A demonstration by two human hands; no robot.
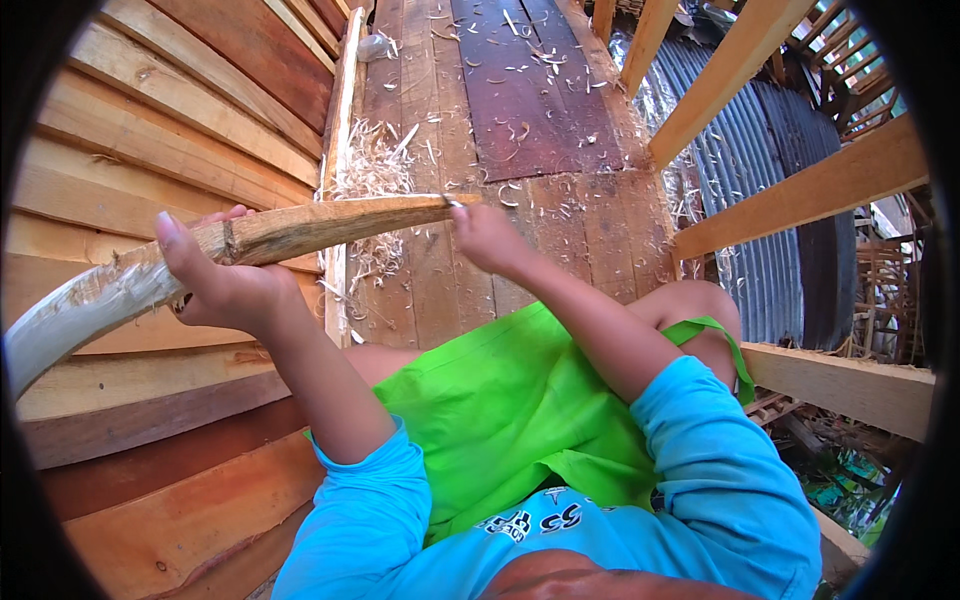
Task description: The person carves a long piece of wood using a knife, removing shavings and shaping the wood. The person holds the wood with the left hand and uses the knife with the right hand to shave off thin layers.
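Observation:
A long bamboo pole (340,224), pale and scraped at its left part and yellow-brown toward its tapered right end, lies across in front of me. From below, my left hand (235,292) is wrapped round it near a dark ringed joint, thumb on the near side and fingertips showing beyond. My right hand (488,240) is closed in a fist at the tapered end. A small knife (456,204) seems to be in that fist; only a bit of metal and a dark blur show, and the rest is hidden.
Curly shavings (365,172) are heaped along the left wall and scattered over the plank floor (530,225). A board wall (150,185) rises close on the left. Wooden rails (800,205) stand on the right, with corrugated metal sheets (745,230) beyond. A clear plastic item (374,47) lies far off.

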